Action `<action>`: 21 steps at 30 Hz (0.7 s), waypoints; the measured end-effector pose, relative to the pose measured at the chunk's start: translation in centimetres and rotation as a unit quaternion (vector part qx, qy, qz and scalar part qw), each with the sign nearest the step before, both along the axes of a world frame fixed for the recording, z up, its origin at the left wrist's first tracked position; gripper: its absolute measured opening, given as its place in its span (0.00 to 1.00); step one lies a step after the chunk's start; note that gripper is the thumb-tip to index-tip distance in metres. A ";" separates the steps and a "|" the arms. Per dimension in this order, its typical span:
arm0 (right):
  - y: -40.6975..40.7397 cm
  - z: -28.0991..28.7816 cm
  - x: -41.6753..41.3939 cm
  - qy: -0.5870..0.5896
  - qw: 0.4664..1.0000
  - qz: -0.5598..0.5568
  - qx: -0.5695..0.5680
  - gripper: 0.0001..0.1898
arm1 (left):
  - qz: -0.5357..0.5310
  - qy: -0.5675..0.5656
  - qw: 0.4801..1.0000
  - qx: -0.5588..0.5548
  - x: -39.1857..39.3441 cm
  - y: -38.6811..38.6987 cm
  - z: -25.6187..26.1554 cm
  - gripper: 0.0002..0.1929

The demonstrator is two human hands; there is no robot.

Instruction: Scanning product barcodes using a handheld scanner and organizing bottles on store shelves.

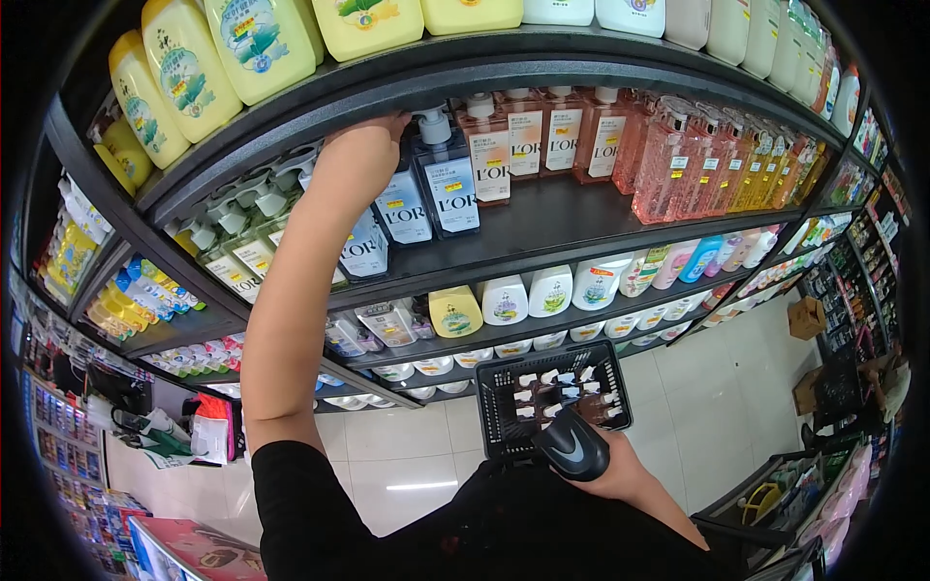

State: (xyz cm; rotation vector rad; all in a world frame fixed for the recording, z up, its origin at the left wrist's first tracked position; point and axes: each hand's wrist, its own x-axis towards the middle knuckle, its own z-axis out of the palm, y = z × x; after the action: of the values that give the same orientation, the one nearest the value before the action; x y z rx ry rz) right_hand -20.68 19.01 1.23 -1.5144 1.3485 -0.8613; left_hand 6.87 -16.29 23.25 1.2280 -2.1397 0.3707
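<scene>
My left hand point(367, 149) reaches into the shelf among pump bottles, just under the edge of the shelf board above. Its fingers are mostly hidden, so whether it grips a bottle cannot be told. Close to its right stands a dark blue pump bottle point(447, 185) with a pale label; another blue pump bottle point(403, 207) is partly behind my wrist. Green pump bottles point(247, 250) line the shelf to the left of my forearm. Low in front of my body, my right hand point(623, 468) holds a black handheld barcode scanner point(574, 444).
A black plastic basket point(501, 436) with several pump bottles sits beyond the scanner. Pink pump bottles point(483, 152) and clear pink bottles point(665, 174) share the shelf point(552, 225). Yellow bottles point(261, 51) stand above. Cardboard boxes point(806, 318) and a cart point(770, 501) are at right.
</scene>
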 end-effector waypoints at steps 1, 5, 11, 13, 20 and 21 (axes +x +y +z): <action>-0.1 -0.1 -0.1 0.000 1.000 0.000 0.001 0.39 | 0.020 -0.016 1.000 -0.011 -0.2 -0.1 -0.1 0.17; 0.0 0.1 -0.2 0.008 1.000 0.002 0.014 0.39 | 0.016 -0.047 0.996 -0.077 0.5 -1.2 -0.9 0.16; -0.1 0.4 0.1 0.005 1.000 -0.002 0.021 0.37 | 0.019 -0.074 0.988 -0.135 0.2 -1.2 -1.4 0.15; -0.2 0.4 0.1 -0.001 1.000 -0.001 0.020 0.37 | 0.031 -0.072 0.992 -0.104 0.2 -1.0 -1.1 0.15; -0.2 0.1 -0.2 -0.006 1.000 -0.016 0.010 0.36 | -0.069 0.052 0.989 -0.117 -2.6 4.5 -4.1 0.18; -0.3 -0.2 -0.1 -0.008 1.000 -0.025 -0.005 0.36 | -0.111 0.057 0.990 -0.070 -3.0 4.9 -7.1 0.21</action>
State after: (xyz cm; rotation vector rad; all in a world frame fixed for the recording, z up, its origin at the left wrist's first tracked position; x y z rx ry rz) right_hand -20.76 18.69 1.04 -1.4838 1.3775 -0.9113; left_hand 3.91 -11.36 16.17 0.9000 -2.0874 0.3398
